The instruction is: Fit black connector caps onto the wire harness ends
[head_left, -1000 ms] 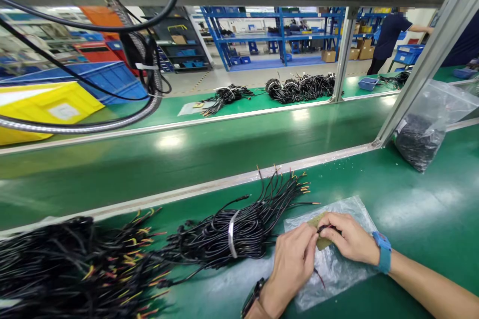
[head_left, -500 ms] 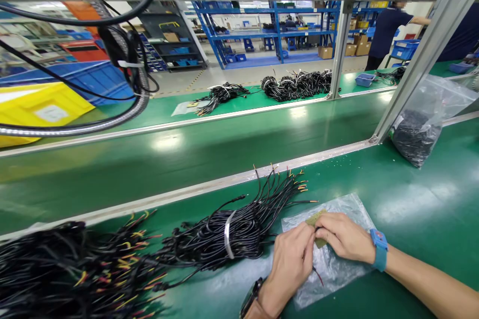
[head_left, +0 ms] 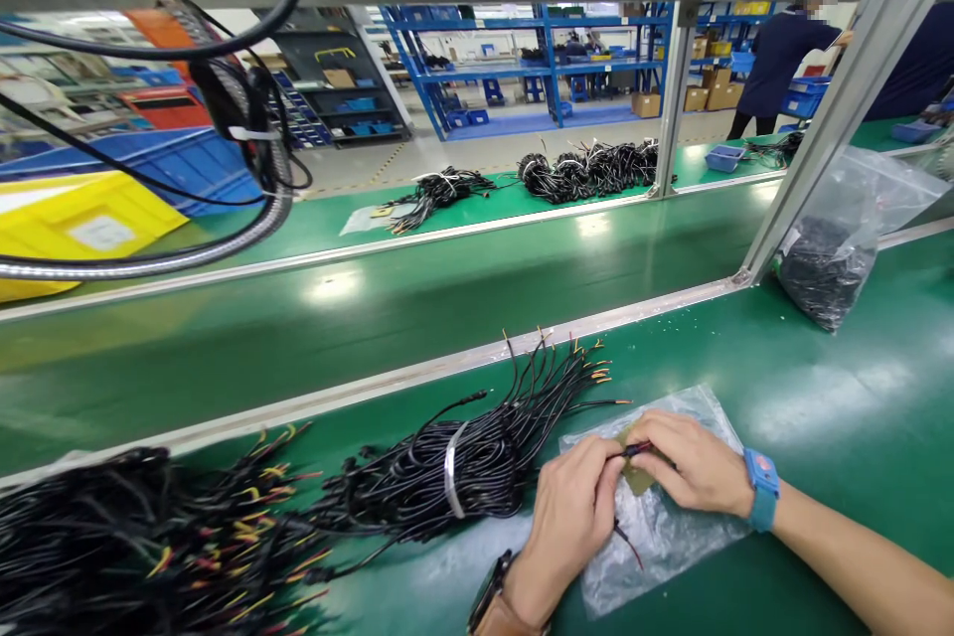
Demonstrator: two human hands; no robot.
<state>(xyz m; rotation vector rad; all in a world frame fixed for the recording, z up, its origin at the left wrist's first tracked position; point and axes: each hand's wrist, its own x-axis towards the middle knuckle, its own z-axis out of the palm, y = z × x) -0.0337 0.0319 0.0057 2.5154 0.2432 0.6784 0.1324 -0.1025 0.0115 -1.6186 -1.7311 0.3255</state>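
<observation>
Between my two hands runs a short black cable, pinched at both sides. My left hand closes its fingers on the left part; a thin end with a dark red wire hangs below it. My right hand, with a blue band at the wrist, grips the other part between thumb and fingers. Under the hands lies a yellowish-olive pad, partly covered by them, on a clear plastic bag. Left of my left hand rests a bundle of black cables tied with a white band.
A loose heap of black cables with coloured wire ends fills the lower left. A metal post rises at right, beside a clear bag of black parts. More cable bundles lie across the conveyor. A person stands beyond.
My hands have drawn slightly apart, so more of the cable between them shows. The left hand has shifted a little to the left. The person in the background has turned.
</observation>
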